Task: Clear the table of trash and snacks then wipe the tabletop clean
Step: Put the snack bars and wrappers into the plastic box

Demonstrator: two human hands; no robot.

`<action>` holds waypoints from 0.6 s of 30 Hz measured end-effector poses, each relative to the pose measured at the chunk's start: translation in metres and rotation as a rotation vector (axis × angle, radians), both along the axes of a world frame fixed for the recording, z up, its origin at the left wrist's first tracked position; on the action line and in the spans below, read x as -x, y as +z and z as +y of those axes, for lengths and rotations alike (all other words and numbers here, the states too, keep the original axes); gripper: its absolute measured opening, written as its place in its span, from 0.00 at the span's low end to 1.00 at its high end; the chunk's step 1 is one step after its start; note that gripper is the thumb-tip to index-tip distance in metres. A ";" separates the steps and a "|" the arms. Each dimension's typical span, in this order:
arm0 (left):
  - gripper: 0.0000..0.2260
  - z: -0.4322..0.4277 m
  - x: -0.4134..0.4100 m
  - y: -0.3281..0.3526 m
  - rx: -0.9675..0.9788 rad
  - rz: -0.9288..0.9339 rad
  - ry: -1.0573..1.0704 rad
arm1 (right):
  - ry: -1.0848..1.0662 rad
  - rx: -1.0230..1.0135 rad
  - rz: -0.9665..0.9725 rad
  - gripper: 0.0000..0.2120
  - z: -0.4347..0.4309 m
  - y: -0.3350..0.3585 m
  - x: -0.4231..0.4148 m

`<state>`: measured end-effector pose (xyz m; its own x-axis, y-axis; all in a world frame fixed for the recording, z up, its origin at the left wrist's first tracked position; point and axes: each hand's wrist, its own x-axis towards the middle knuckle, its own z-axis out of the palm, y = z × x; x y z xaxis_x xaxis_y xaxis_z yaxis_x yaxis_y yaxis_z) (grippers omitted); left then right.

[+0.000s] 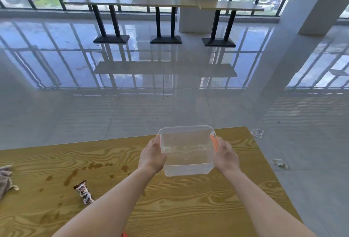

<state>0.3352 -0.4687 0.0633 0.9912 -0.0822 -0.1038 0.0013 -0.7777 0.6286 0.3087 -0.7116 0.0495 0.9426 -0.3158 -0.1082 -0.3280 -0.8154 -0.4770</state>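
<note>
Worktop of yellow wood grain fills the near part of the scene, its far edge running left to right and its right edge slanting away toward the near right corner. A clear plastic box sits high over the far right part of the worktop, its far rim reaching past the far edge, and is empty. The left hand grips its left wall and the right hand grips its right wall just beside an orange latch; the fingers of both are clamped on the box, mostly hidden behind the walls. Whether the box rests on the wood or is lifted cannot be told. To the near left, well apart from the box, lies a brown and white snack bar in its wrapper, among brown stains spread across the left half of the worktop. A crumpled cloth lies at the left border. Bare wood lies between the forearms and to the right of them. Beyond the right edge, two clear wrapper scraps lie on the glossy tiled floor, which stretches wide to a far row of tables beside a white pillar.
</note>
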 end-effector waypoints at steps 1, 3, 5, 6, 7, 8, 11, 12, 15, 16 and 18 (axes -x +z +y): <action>0.19 0.006 0.003 0.002 0.000 -0.017 0.002 | 0.010 -0.012 -0.028 0.09 0.004 0.004 0.002; 0.20 0.019 0.011 0.007 -0.008 -0.055 0.015 | 0.035 -0.034 -0.078 0.06 0.014 0.012 0.007; 0.21 0.036 0.022 0.012 -0.015 -0.098 0.037 | 0.070 -0.040 -0.111 0.08 0.028 0.020 0.012; 0.21 0.046 0.028 0.015 -0.015 -0.117 0.053 | 0.091 -0.041 -0.130 0.08 0.036 0.023 0.013; 0.22 0.056 0.035 0.017 -0.015 -0.129 0.070 | 0.114 -0.044 -0.152 0.07 0.046 0.026 0.015; 0.23 0.067 0.041 0.020 -0.015 -0.139 0.089 | 0.138 -0.050 -0.172 0.07 0.056 0.029 0.016; 0.20 0.102 0.061 0.029 -0.023 -0.155 0.165 | 0.198 -0.072 -0.200 0.05 0.092 0.037 0.020; 0.20 0.114 0.068 0.032 -0.022 -0.158 0.192 | 0.216 -0.079 -0.200 0.05 0.106 0.039 0.021; 0.19 0.152 0.090 0.038 -0.018 -0.177 0.255 | 0.263 -0.099 -0.185 0.07 0.144 0.046 0.028; 0.19 0.165 0.098 0.040 -0.021 -0.182 0.272 | 0.285 -0.101 -0.180 0.09 0.158 0.048 0.030; 0.17 0.194 0.115 0.043 -0.019 -0.200 0.299 | 0.335 -0.091 -0.173 0.14 0.186 0.052 0.037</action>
